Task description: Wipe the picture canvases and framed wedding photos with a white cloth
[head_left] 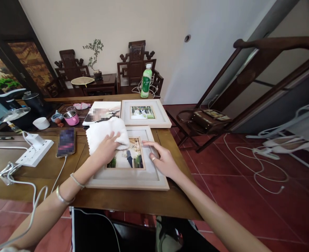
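On the wooden table lies a picture frame [158,178], pale with a light mat and a small photo inside. My left hand [107,147] presses a folded white cloth [100,131] onto the frame's upper left part, fingers bent over the cloth. The cloth hides that corner. Across the frame's right side rests my right hand [163,159], its thumb and forefinger apart, touching the border near the photo and holding nothing up. A second similar frame [165,119] lies flat just beyond. Left of it is a book or album [107,106] with a photo cover, partly covered by the cloth.
A green bottle [146,82] stands behind the far frame. To the left are a phone [66,141] on a cable, a power strip [36,154], a pink mug [71,119] and a white cup [41,123]. A dark wooden chair [217,105] stands right of the table [136,204].
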The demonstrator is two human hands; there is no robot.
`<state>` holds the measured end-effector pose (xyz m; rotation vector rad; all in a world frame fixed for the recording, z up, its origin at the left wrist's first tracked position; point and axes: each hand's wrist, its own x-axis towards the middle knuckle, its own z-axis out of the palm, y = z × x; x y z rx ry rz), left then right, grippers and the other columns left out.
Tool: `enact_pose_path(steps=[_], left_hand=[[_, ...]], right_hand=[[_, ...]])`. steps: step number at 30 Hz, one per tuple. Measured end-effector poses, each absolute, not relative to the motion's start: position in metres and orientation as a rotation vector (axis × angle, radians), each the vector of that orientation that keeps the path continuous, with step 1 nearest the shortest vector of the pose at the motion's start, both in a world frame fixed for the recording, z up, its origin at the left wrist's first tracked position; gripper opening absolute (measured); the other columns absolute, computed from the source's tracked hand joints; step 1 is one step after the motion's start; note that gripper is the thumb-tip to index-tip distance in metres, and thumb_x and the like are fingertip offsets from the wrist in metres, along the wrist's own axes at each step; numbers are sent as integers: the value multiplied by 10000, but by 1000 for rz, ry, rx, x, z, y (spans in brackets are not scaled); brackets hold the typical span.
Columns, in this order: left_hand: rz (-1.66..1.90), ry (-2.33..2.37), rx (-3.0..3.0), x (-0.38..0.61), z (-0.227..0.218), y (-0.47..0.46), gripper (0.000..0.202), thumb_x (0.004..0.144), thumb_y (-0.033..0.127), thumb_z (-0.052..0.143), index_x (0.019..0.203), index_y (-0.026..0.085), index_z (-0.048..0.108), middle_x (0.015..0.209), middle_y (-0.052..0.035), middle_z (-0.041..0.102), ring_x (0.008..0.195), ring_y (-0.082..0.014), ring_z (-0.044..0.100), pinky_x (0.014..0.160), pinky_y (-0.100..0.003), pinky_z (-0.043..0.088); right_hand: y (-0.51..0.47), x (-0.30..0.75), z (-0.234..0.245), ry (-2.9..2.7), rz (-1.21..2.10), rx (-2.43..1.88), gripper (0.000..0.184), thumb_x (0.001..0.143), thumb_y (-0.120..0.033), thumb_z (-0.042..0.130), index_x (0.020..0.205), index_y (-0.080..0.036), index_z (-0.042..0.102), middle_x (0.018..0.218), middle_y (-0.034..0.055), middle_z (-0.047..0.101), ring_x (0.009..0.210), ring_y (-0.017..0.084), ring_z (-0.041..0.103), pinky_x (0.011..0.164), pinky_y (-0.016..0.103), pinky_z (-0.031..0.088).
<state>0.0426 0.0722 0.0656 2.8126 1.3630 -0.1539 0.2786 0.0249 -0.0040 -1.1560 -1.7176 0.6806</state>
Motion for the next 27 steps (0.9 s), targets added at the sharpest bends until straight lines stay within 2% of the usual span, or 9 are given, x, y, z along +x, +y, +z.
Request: enact_pose_path(steps=[3, 5, 7, 10, 14, 17, 21, 23, 27], left_hand=[[-300, 1312, 2752, 45, 81, 43, 608, 710, -110, 374, 1232, 120, 586, 1501, -164, 368, 1382, -319, 345, 1091, -475, 345], [-392, 1217, 2683, 48, 96, 15, 589, 710, -89, 395, 1197, 158, 615, 1483, -123, 412, 1357, -291, 397, 1067, -424, 394], [-446, 1038, 2654, 52, 110, -13, 569, 710, -72, 412, 1181, 163, 628, 1499, -92, 393, 1370, -269, 380, 1081, -377, 390], [-403, 980, 2636, 58, 116, -35, 532, 717, -47, 437, 1162, 161, 642, 1524, -75, 351, 1397, -274, 328, 1114, -359, 357], [-307, 1082, 2687, 61, 93, -10, 579, 729, -58, 456, 1236, 183, 597, 1536, -110, 321, 1410, -311, 282, 1114, -451, 341], [-203, 1254, 2793, 59, 73, 34, 577, 739, -80, 440, 1243, 157, 592, 1558, -140, 256, 1429, -339, 207, 1118, -500, 304], [-148, 1387, 2871, 59, 61, 77, 611, 755, -79, 434, 1283, 194, 577, 1581, -112, 193, 1441, -370, 125, 1125, -525, 267], [-197, 1376, 2900, 62, 62, 81, 598, 775, -66, 428, 1289, 201, 574, 1582, -104, 193, 1439, -375, 139, 1122, -545, 259], [-427, 1340, 2869, 69, 76, 52, 532, 788, -43, 445, 1260, 151, 596, 1553, -154, 260, 1400, -395, 269, 1077, -554, 334]], right_hand=[[24, 278, -3, -1722, 687, -1154, 467, 718, -62, 455, 1114, -261, 600, 1275, 37, 632, 1241, 230, 541, 1068, 452, 384], [24, 278, -3, -1715, 691, -1165, 461, 719, -66, 458, 1109, -265, 601, 1275, 33, 632, 1237, 232, 543, 1070, 456, 382], [24, 277, -3, -1710, 692, -1174, 457, 718, -65, 462, 1102, -267, 603, 1274, 31, 632, 1234, 233, 545, 1073, 458, 379], [24, 277, -3, -1707, 686, -1181, 453, 716, -63, 463, 1099, -261, 603, 1268, 36, 635, 1230, 232, 547, 1072, 452, 379], [24, 277, -4, -1726, 678, -1171, 453, 718, -68, 459, 1104, -255, 603, 1262, 42, 636, 1228, 234, 547, 1068, 447, 383], [25, 279, -6, -1756, 655, -1157, 465, 726, -63, 443, 1124, -249, 597, 1270, 53, 626, 1221, 239, 547, 1055, 465, 393], [28, 281, -11, -1864, 599, -1083, 471, 745, -50, 403, 1126, -224, 618, 1266, 78, 617, 1220, 241, 533, 1050, 489, 403], [29, 283, -14, -1931, 555, -1047, 488, 760, -47, 390, 1149, -221, 627, 1276, 81, 613, 1241, 240, 511, 1070, 504, 386], [32, 284, -17, -2013, 508, -1024, 505, 840, -91, 384, 1288, -235, 565, 1376, 75, 549, 1318, 236, 439, 1112, 532, 344]])
